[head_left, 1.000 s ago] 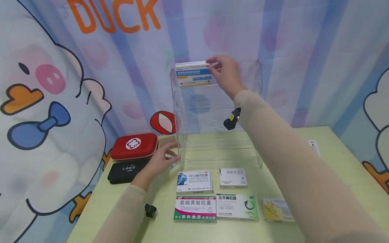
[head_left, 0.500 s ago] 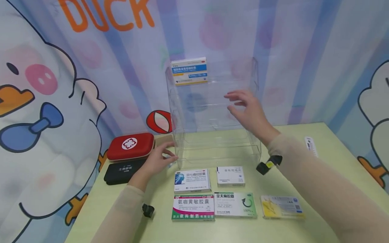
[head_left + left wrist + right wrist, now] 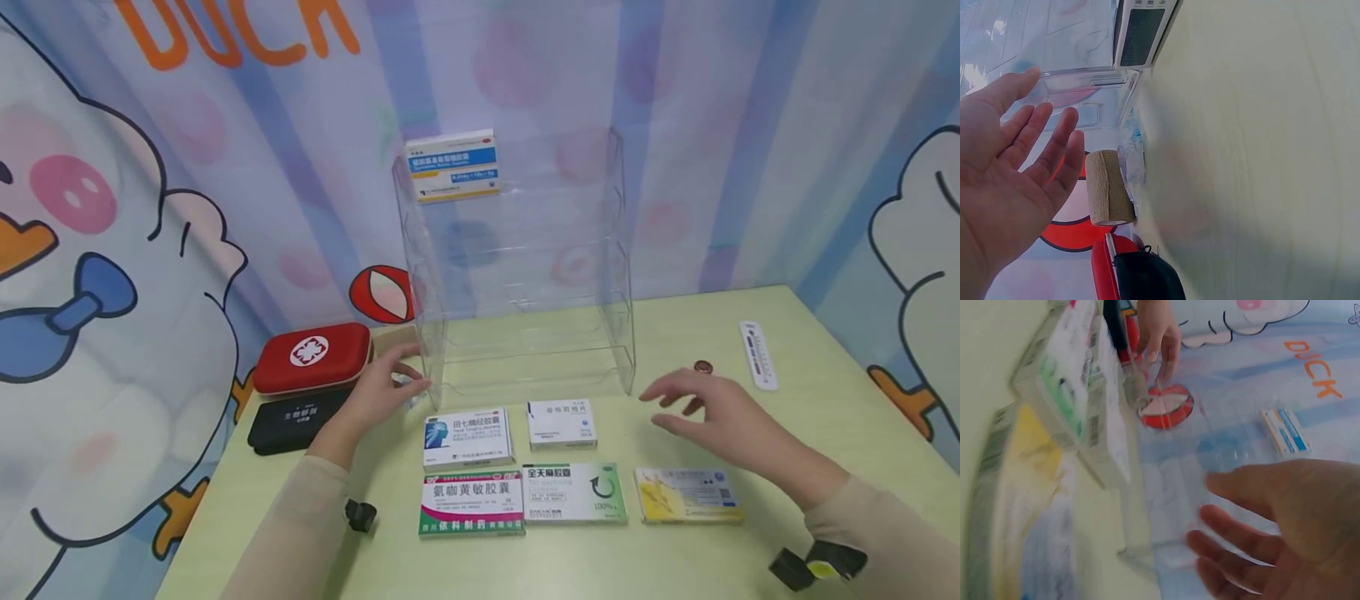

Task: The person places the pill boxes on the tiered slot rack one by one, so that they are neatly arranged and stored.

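A clear plastic tiered rack [image 3: 525, 350] stands at the back of the table. On its top tier, at the left end, leans a blue, white and yellow medicine box [image 3: 453, 167]. My left hand [image 3: 378, 387] is at the rack's lower left side, thumb and fingers near or touching its edge, holding nothing else. My right hand [image 3: 712, 417] hovers above the table right of the rack, fingers loosely bent and nothing in them. Before the rack lie a white box with a blue head picture [image 3: 468, 439], a small white box [image 3: 562, 424], a pink-green box [image 3: 471, 505], a green-white box [image 3: 574, 493] and a yellow-white box [image 3: 688, 495].
At the left lie a red zipped case [image 3: 311, 358] and a black pouch [image 3: 300, 421]. A tan bandage roll [image 3: 1109, 187] stands beside the rack in the left wrist view. A white thermometer-like strip [image 3: 759, 356] and a small round brown item [image 3: 702, 367] lie at the right.
My right hand has let go of the blue, white and yellow box on the top tier and moved down and right over the table. My left hand stays by the rack's side.
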A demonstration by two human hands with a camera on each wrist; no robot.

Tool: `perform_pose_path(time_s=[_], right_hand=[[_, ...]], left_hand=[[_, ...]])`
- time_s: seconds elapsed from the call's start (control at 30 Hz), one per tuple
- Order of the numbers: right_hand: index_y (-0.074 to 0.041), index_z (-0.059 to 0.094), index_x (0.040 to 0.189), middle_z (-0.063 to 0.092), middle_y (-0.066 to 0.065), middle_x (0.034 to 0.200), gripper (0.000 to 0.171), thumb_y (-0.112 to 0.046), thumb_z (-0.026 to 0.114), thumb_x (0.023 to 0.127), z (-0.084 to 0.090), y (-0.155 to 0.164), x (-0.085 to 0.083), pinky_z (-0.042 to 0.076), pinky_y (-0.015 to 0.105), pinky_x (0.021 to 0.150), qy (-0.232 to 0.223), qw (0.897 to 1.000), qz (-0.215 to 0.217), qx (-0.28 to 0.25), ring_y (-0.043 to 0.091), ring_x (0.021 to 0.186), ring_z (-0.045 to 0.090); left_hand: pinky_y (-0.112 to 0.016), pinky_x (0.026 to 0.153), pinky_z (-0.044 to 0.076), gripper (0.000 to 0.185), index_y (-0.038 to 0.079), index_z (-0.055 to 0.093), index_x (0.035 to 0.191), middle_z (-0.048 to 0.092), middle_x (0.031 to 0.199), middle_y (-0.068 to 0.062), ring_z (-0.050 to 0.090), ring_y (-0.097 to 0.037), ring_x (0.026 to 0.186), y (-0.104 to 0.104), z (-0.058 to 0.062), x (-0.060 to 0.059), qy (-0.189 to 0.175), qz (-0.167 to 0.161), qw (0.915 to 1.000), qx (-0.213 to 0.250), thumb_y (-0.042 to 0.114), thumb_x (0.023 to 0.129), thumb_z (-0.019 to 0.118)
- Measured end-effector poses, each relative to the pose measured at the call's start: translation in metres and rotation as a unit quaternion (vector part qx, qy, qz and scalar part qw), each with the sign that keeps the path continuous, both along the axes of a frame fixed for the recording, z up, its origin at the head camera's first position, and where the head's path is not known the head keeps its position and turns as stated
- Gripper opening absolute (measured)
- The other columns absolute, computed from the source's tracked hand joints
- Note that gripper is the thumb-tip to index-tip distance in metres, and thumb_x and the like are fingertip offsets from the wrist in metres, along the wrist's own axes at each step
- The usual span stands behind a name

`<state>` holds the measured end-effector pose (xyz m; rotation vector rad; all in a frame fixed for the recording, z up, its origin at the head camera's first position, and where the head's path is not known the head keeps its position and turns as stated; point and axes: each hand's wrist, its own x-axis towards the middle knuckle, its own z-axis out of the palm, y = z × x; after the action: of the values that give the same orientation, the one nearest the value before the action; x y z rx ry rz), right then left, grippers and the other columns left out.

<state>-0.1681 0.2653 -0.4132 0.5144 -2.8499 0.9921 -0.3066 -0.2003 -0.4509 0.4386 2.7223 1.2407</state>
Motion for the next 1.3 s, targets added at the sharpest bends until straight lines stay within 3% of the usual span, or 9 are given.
perform_pose_path(time_s=[0.2,0.3,0.53,0.7,0.87,0.97,1.13,1.3], right_hand=[[-0.021,0.072,0.122,0.07,-0.002,0.124,0.039,-0.033,0.083,0.087,-0.022,0.039,0.033,0.054,0.027,0.073,-0.122,0.991,0.002,0.061,0.018,0.102,0.066],[-0.019,0.071,0.124,0.068,0.0,0.126,0.05,-0.041,0.086,0.082,-0.032,0.052,0.043,0.051,0.027,0.071,-0.152,0.986,-0.018,0.069,0.016,0.099,0.064],[-0.016,0.071,0.125,0.069,-0.004,0.117,0.064,-0.046,0.091,0.072,-0.052,0.065,0.055,0.044,0.022,0.064,-0.133,0.987,-0.034,0.085,0.004,0.088,0.056],[-0.014,0.069,0.129,0.069,-0.003,0.116,0.069,-0.045,0.092,0.072,-0.058,0.068,0.057,0.045,0.021,0.063,-0.141,0.986,-0.045,0.074,0.005,0.087,0.055],[-0.012,0.068,0.123,0.07,0.0,0.112,0.063,-0.037,0.094,0.071,-0.057,0.069,0.055,0.052,0.022,0.067,-0.165,0.984,-0.047,0.042,0.009,0.09,0.061],[-0.013,0.069,0.118,0.072,0.001,0.11,0.05,-0.031,0.092,0.076,-0.053,0.068,0.051,0.057,0.022,0.07,-0.183,0.981,-0.061,0.014,0.012,0.091,0.067],[-0.017,0.075,0.107,0.075,0.003,0.109,0.024,-0.023,0.084,0.086,-0.041,0.066,0.039,0.059,0.022,0.073,-0.141,0.988,-0.066,-0.005,0.01,0.09,0.072],[-0.017,0.076,0.107,0.076,0.005,0.108,0.018,-0.02,0.082,0.089,-0.015,0.062,0.023,0.06,0.021,0.072,-0.059,0.996,-0.064,-0.026,0.002,0.089,0.071]], left_hand=[[-0.045,0.098,0.059,0.063,0.023,0.047,0.152,0.055,0.149,-0.01,0.064,-0.027,0.117,0.002,0.001,0.001,-0.009,0.003,0.9999,-0.003,0.027,0.095,0.076],[-0.043,0.095,0.06,0.063,0.024,0.047,0.151,0.055,0.149,-0.009,0.064,-0.028,0.118,0.001,0.002,0.001,-0.012,0.004,0.9999,-0.003,0.028,0.095,0.076],[-0.041,0.094,0.061,0.065,0.022,0.046,0.153,0.054,0.15,-0.008,0.064,-0.028,0.118,-0.003,0.004,-0.001,-0.01,0.0,0.9999,-0.001,0.028,0.096,0.075],[-0.044,0.096,0.06,0.066,0.02,0.046,0.153,0.054,0.15,-0.008,0.064,-0.028,0.118,-0.001,0.002,-0.002,-0.009,-0.001,1.0,0.002,0.028,0.095,0.076],[-0.045,0.098,0.059,0.065,0.022,0.046,0.153,0.053,0.151,-0.009,0.064,-0.027,0.118,0.0,0.001,-0.001,-0.011,0.001,0.9999,-0.001,0.027,0.095,0.076],[-0.045,0.098,0.059,0.064,0.023,0.047,0.152,0.053,0.152,-0.009,0.063,-0.028,0.119,0.001,0.001,0.0,-0.015,0.001,0.9999,0.0,0.027,0.095,0.076],[-0.045,0.098,0.059,0.064,0.024,0.047,0.152,0.052,0.152,-0.011,0.063,-0.028,0.119,0.0,0.002,0.0,-0.015,0.005,0.9999,-0.001,0.027,0.095,0.076],[-0.045,0.099,0.058,0.064,0.024,0.047,0.152,0.052,0.152,-0.011,0.064,-0.027,0.118,-0.001,0.001,-0.001,-0.01,0.002,0.9999,-0.008,0.027,0.095,0.076]])
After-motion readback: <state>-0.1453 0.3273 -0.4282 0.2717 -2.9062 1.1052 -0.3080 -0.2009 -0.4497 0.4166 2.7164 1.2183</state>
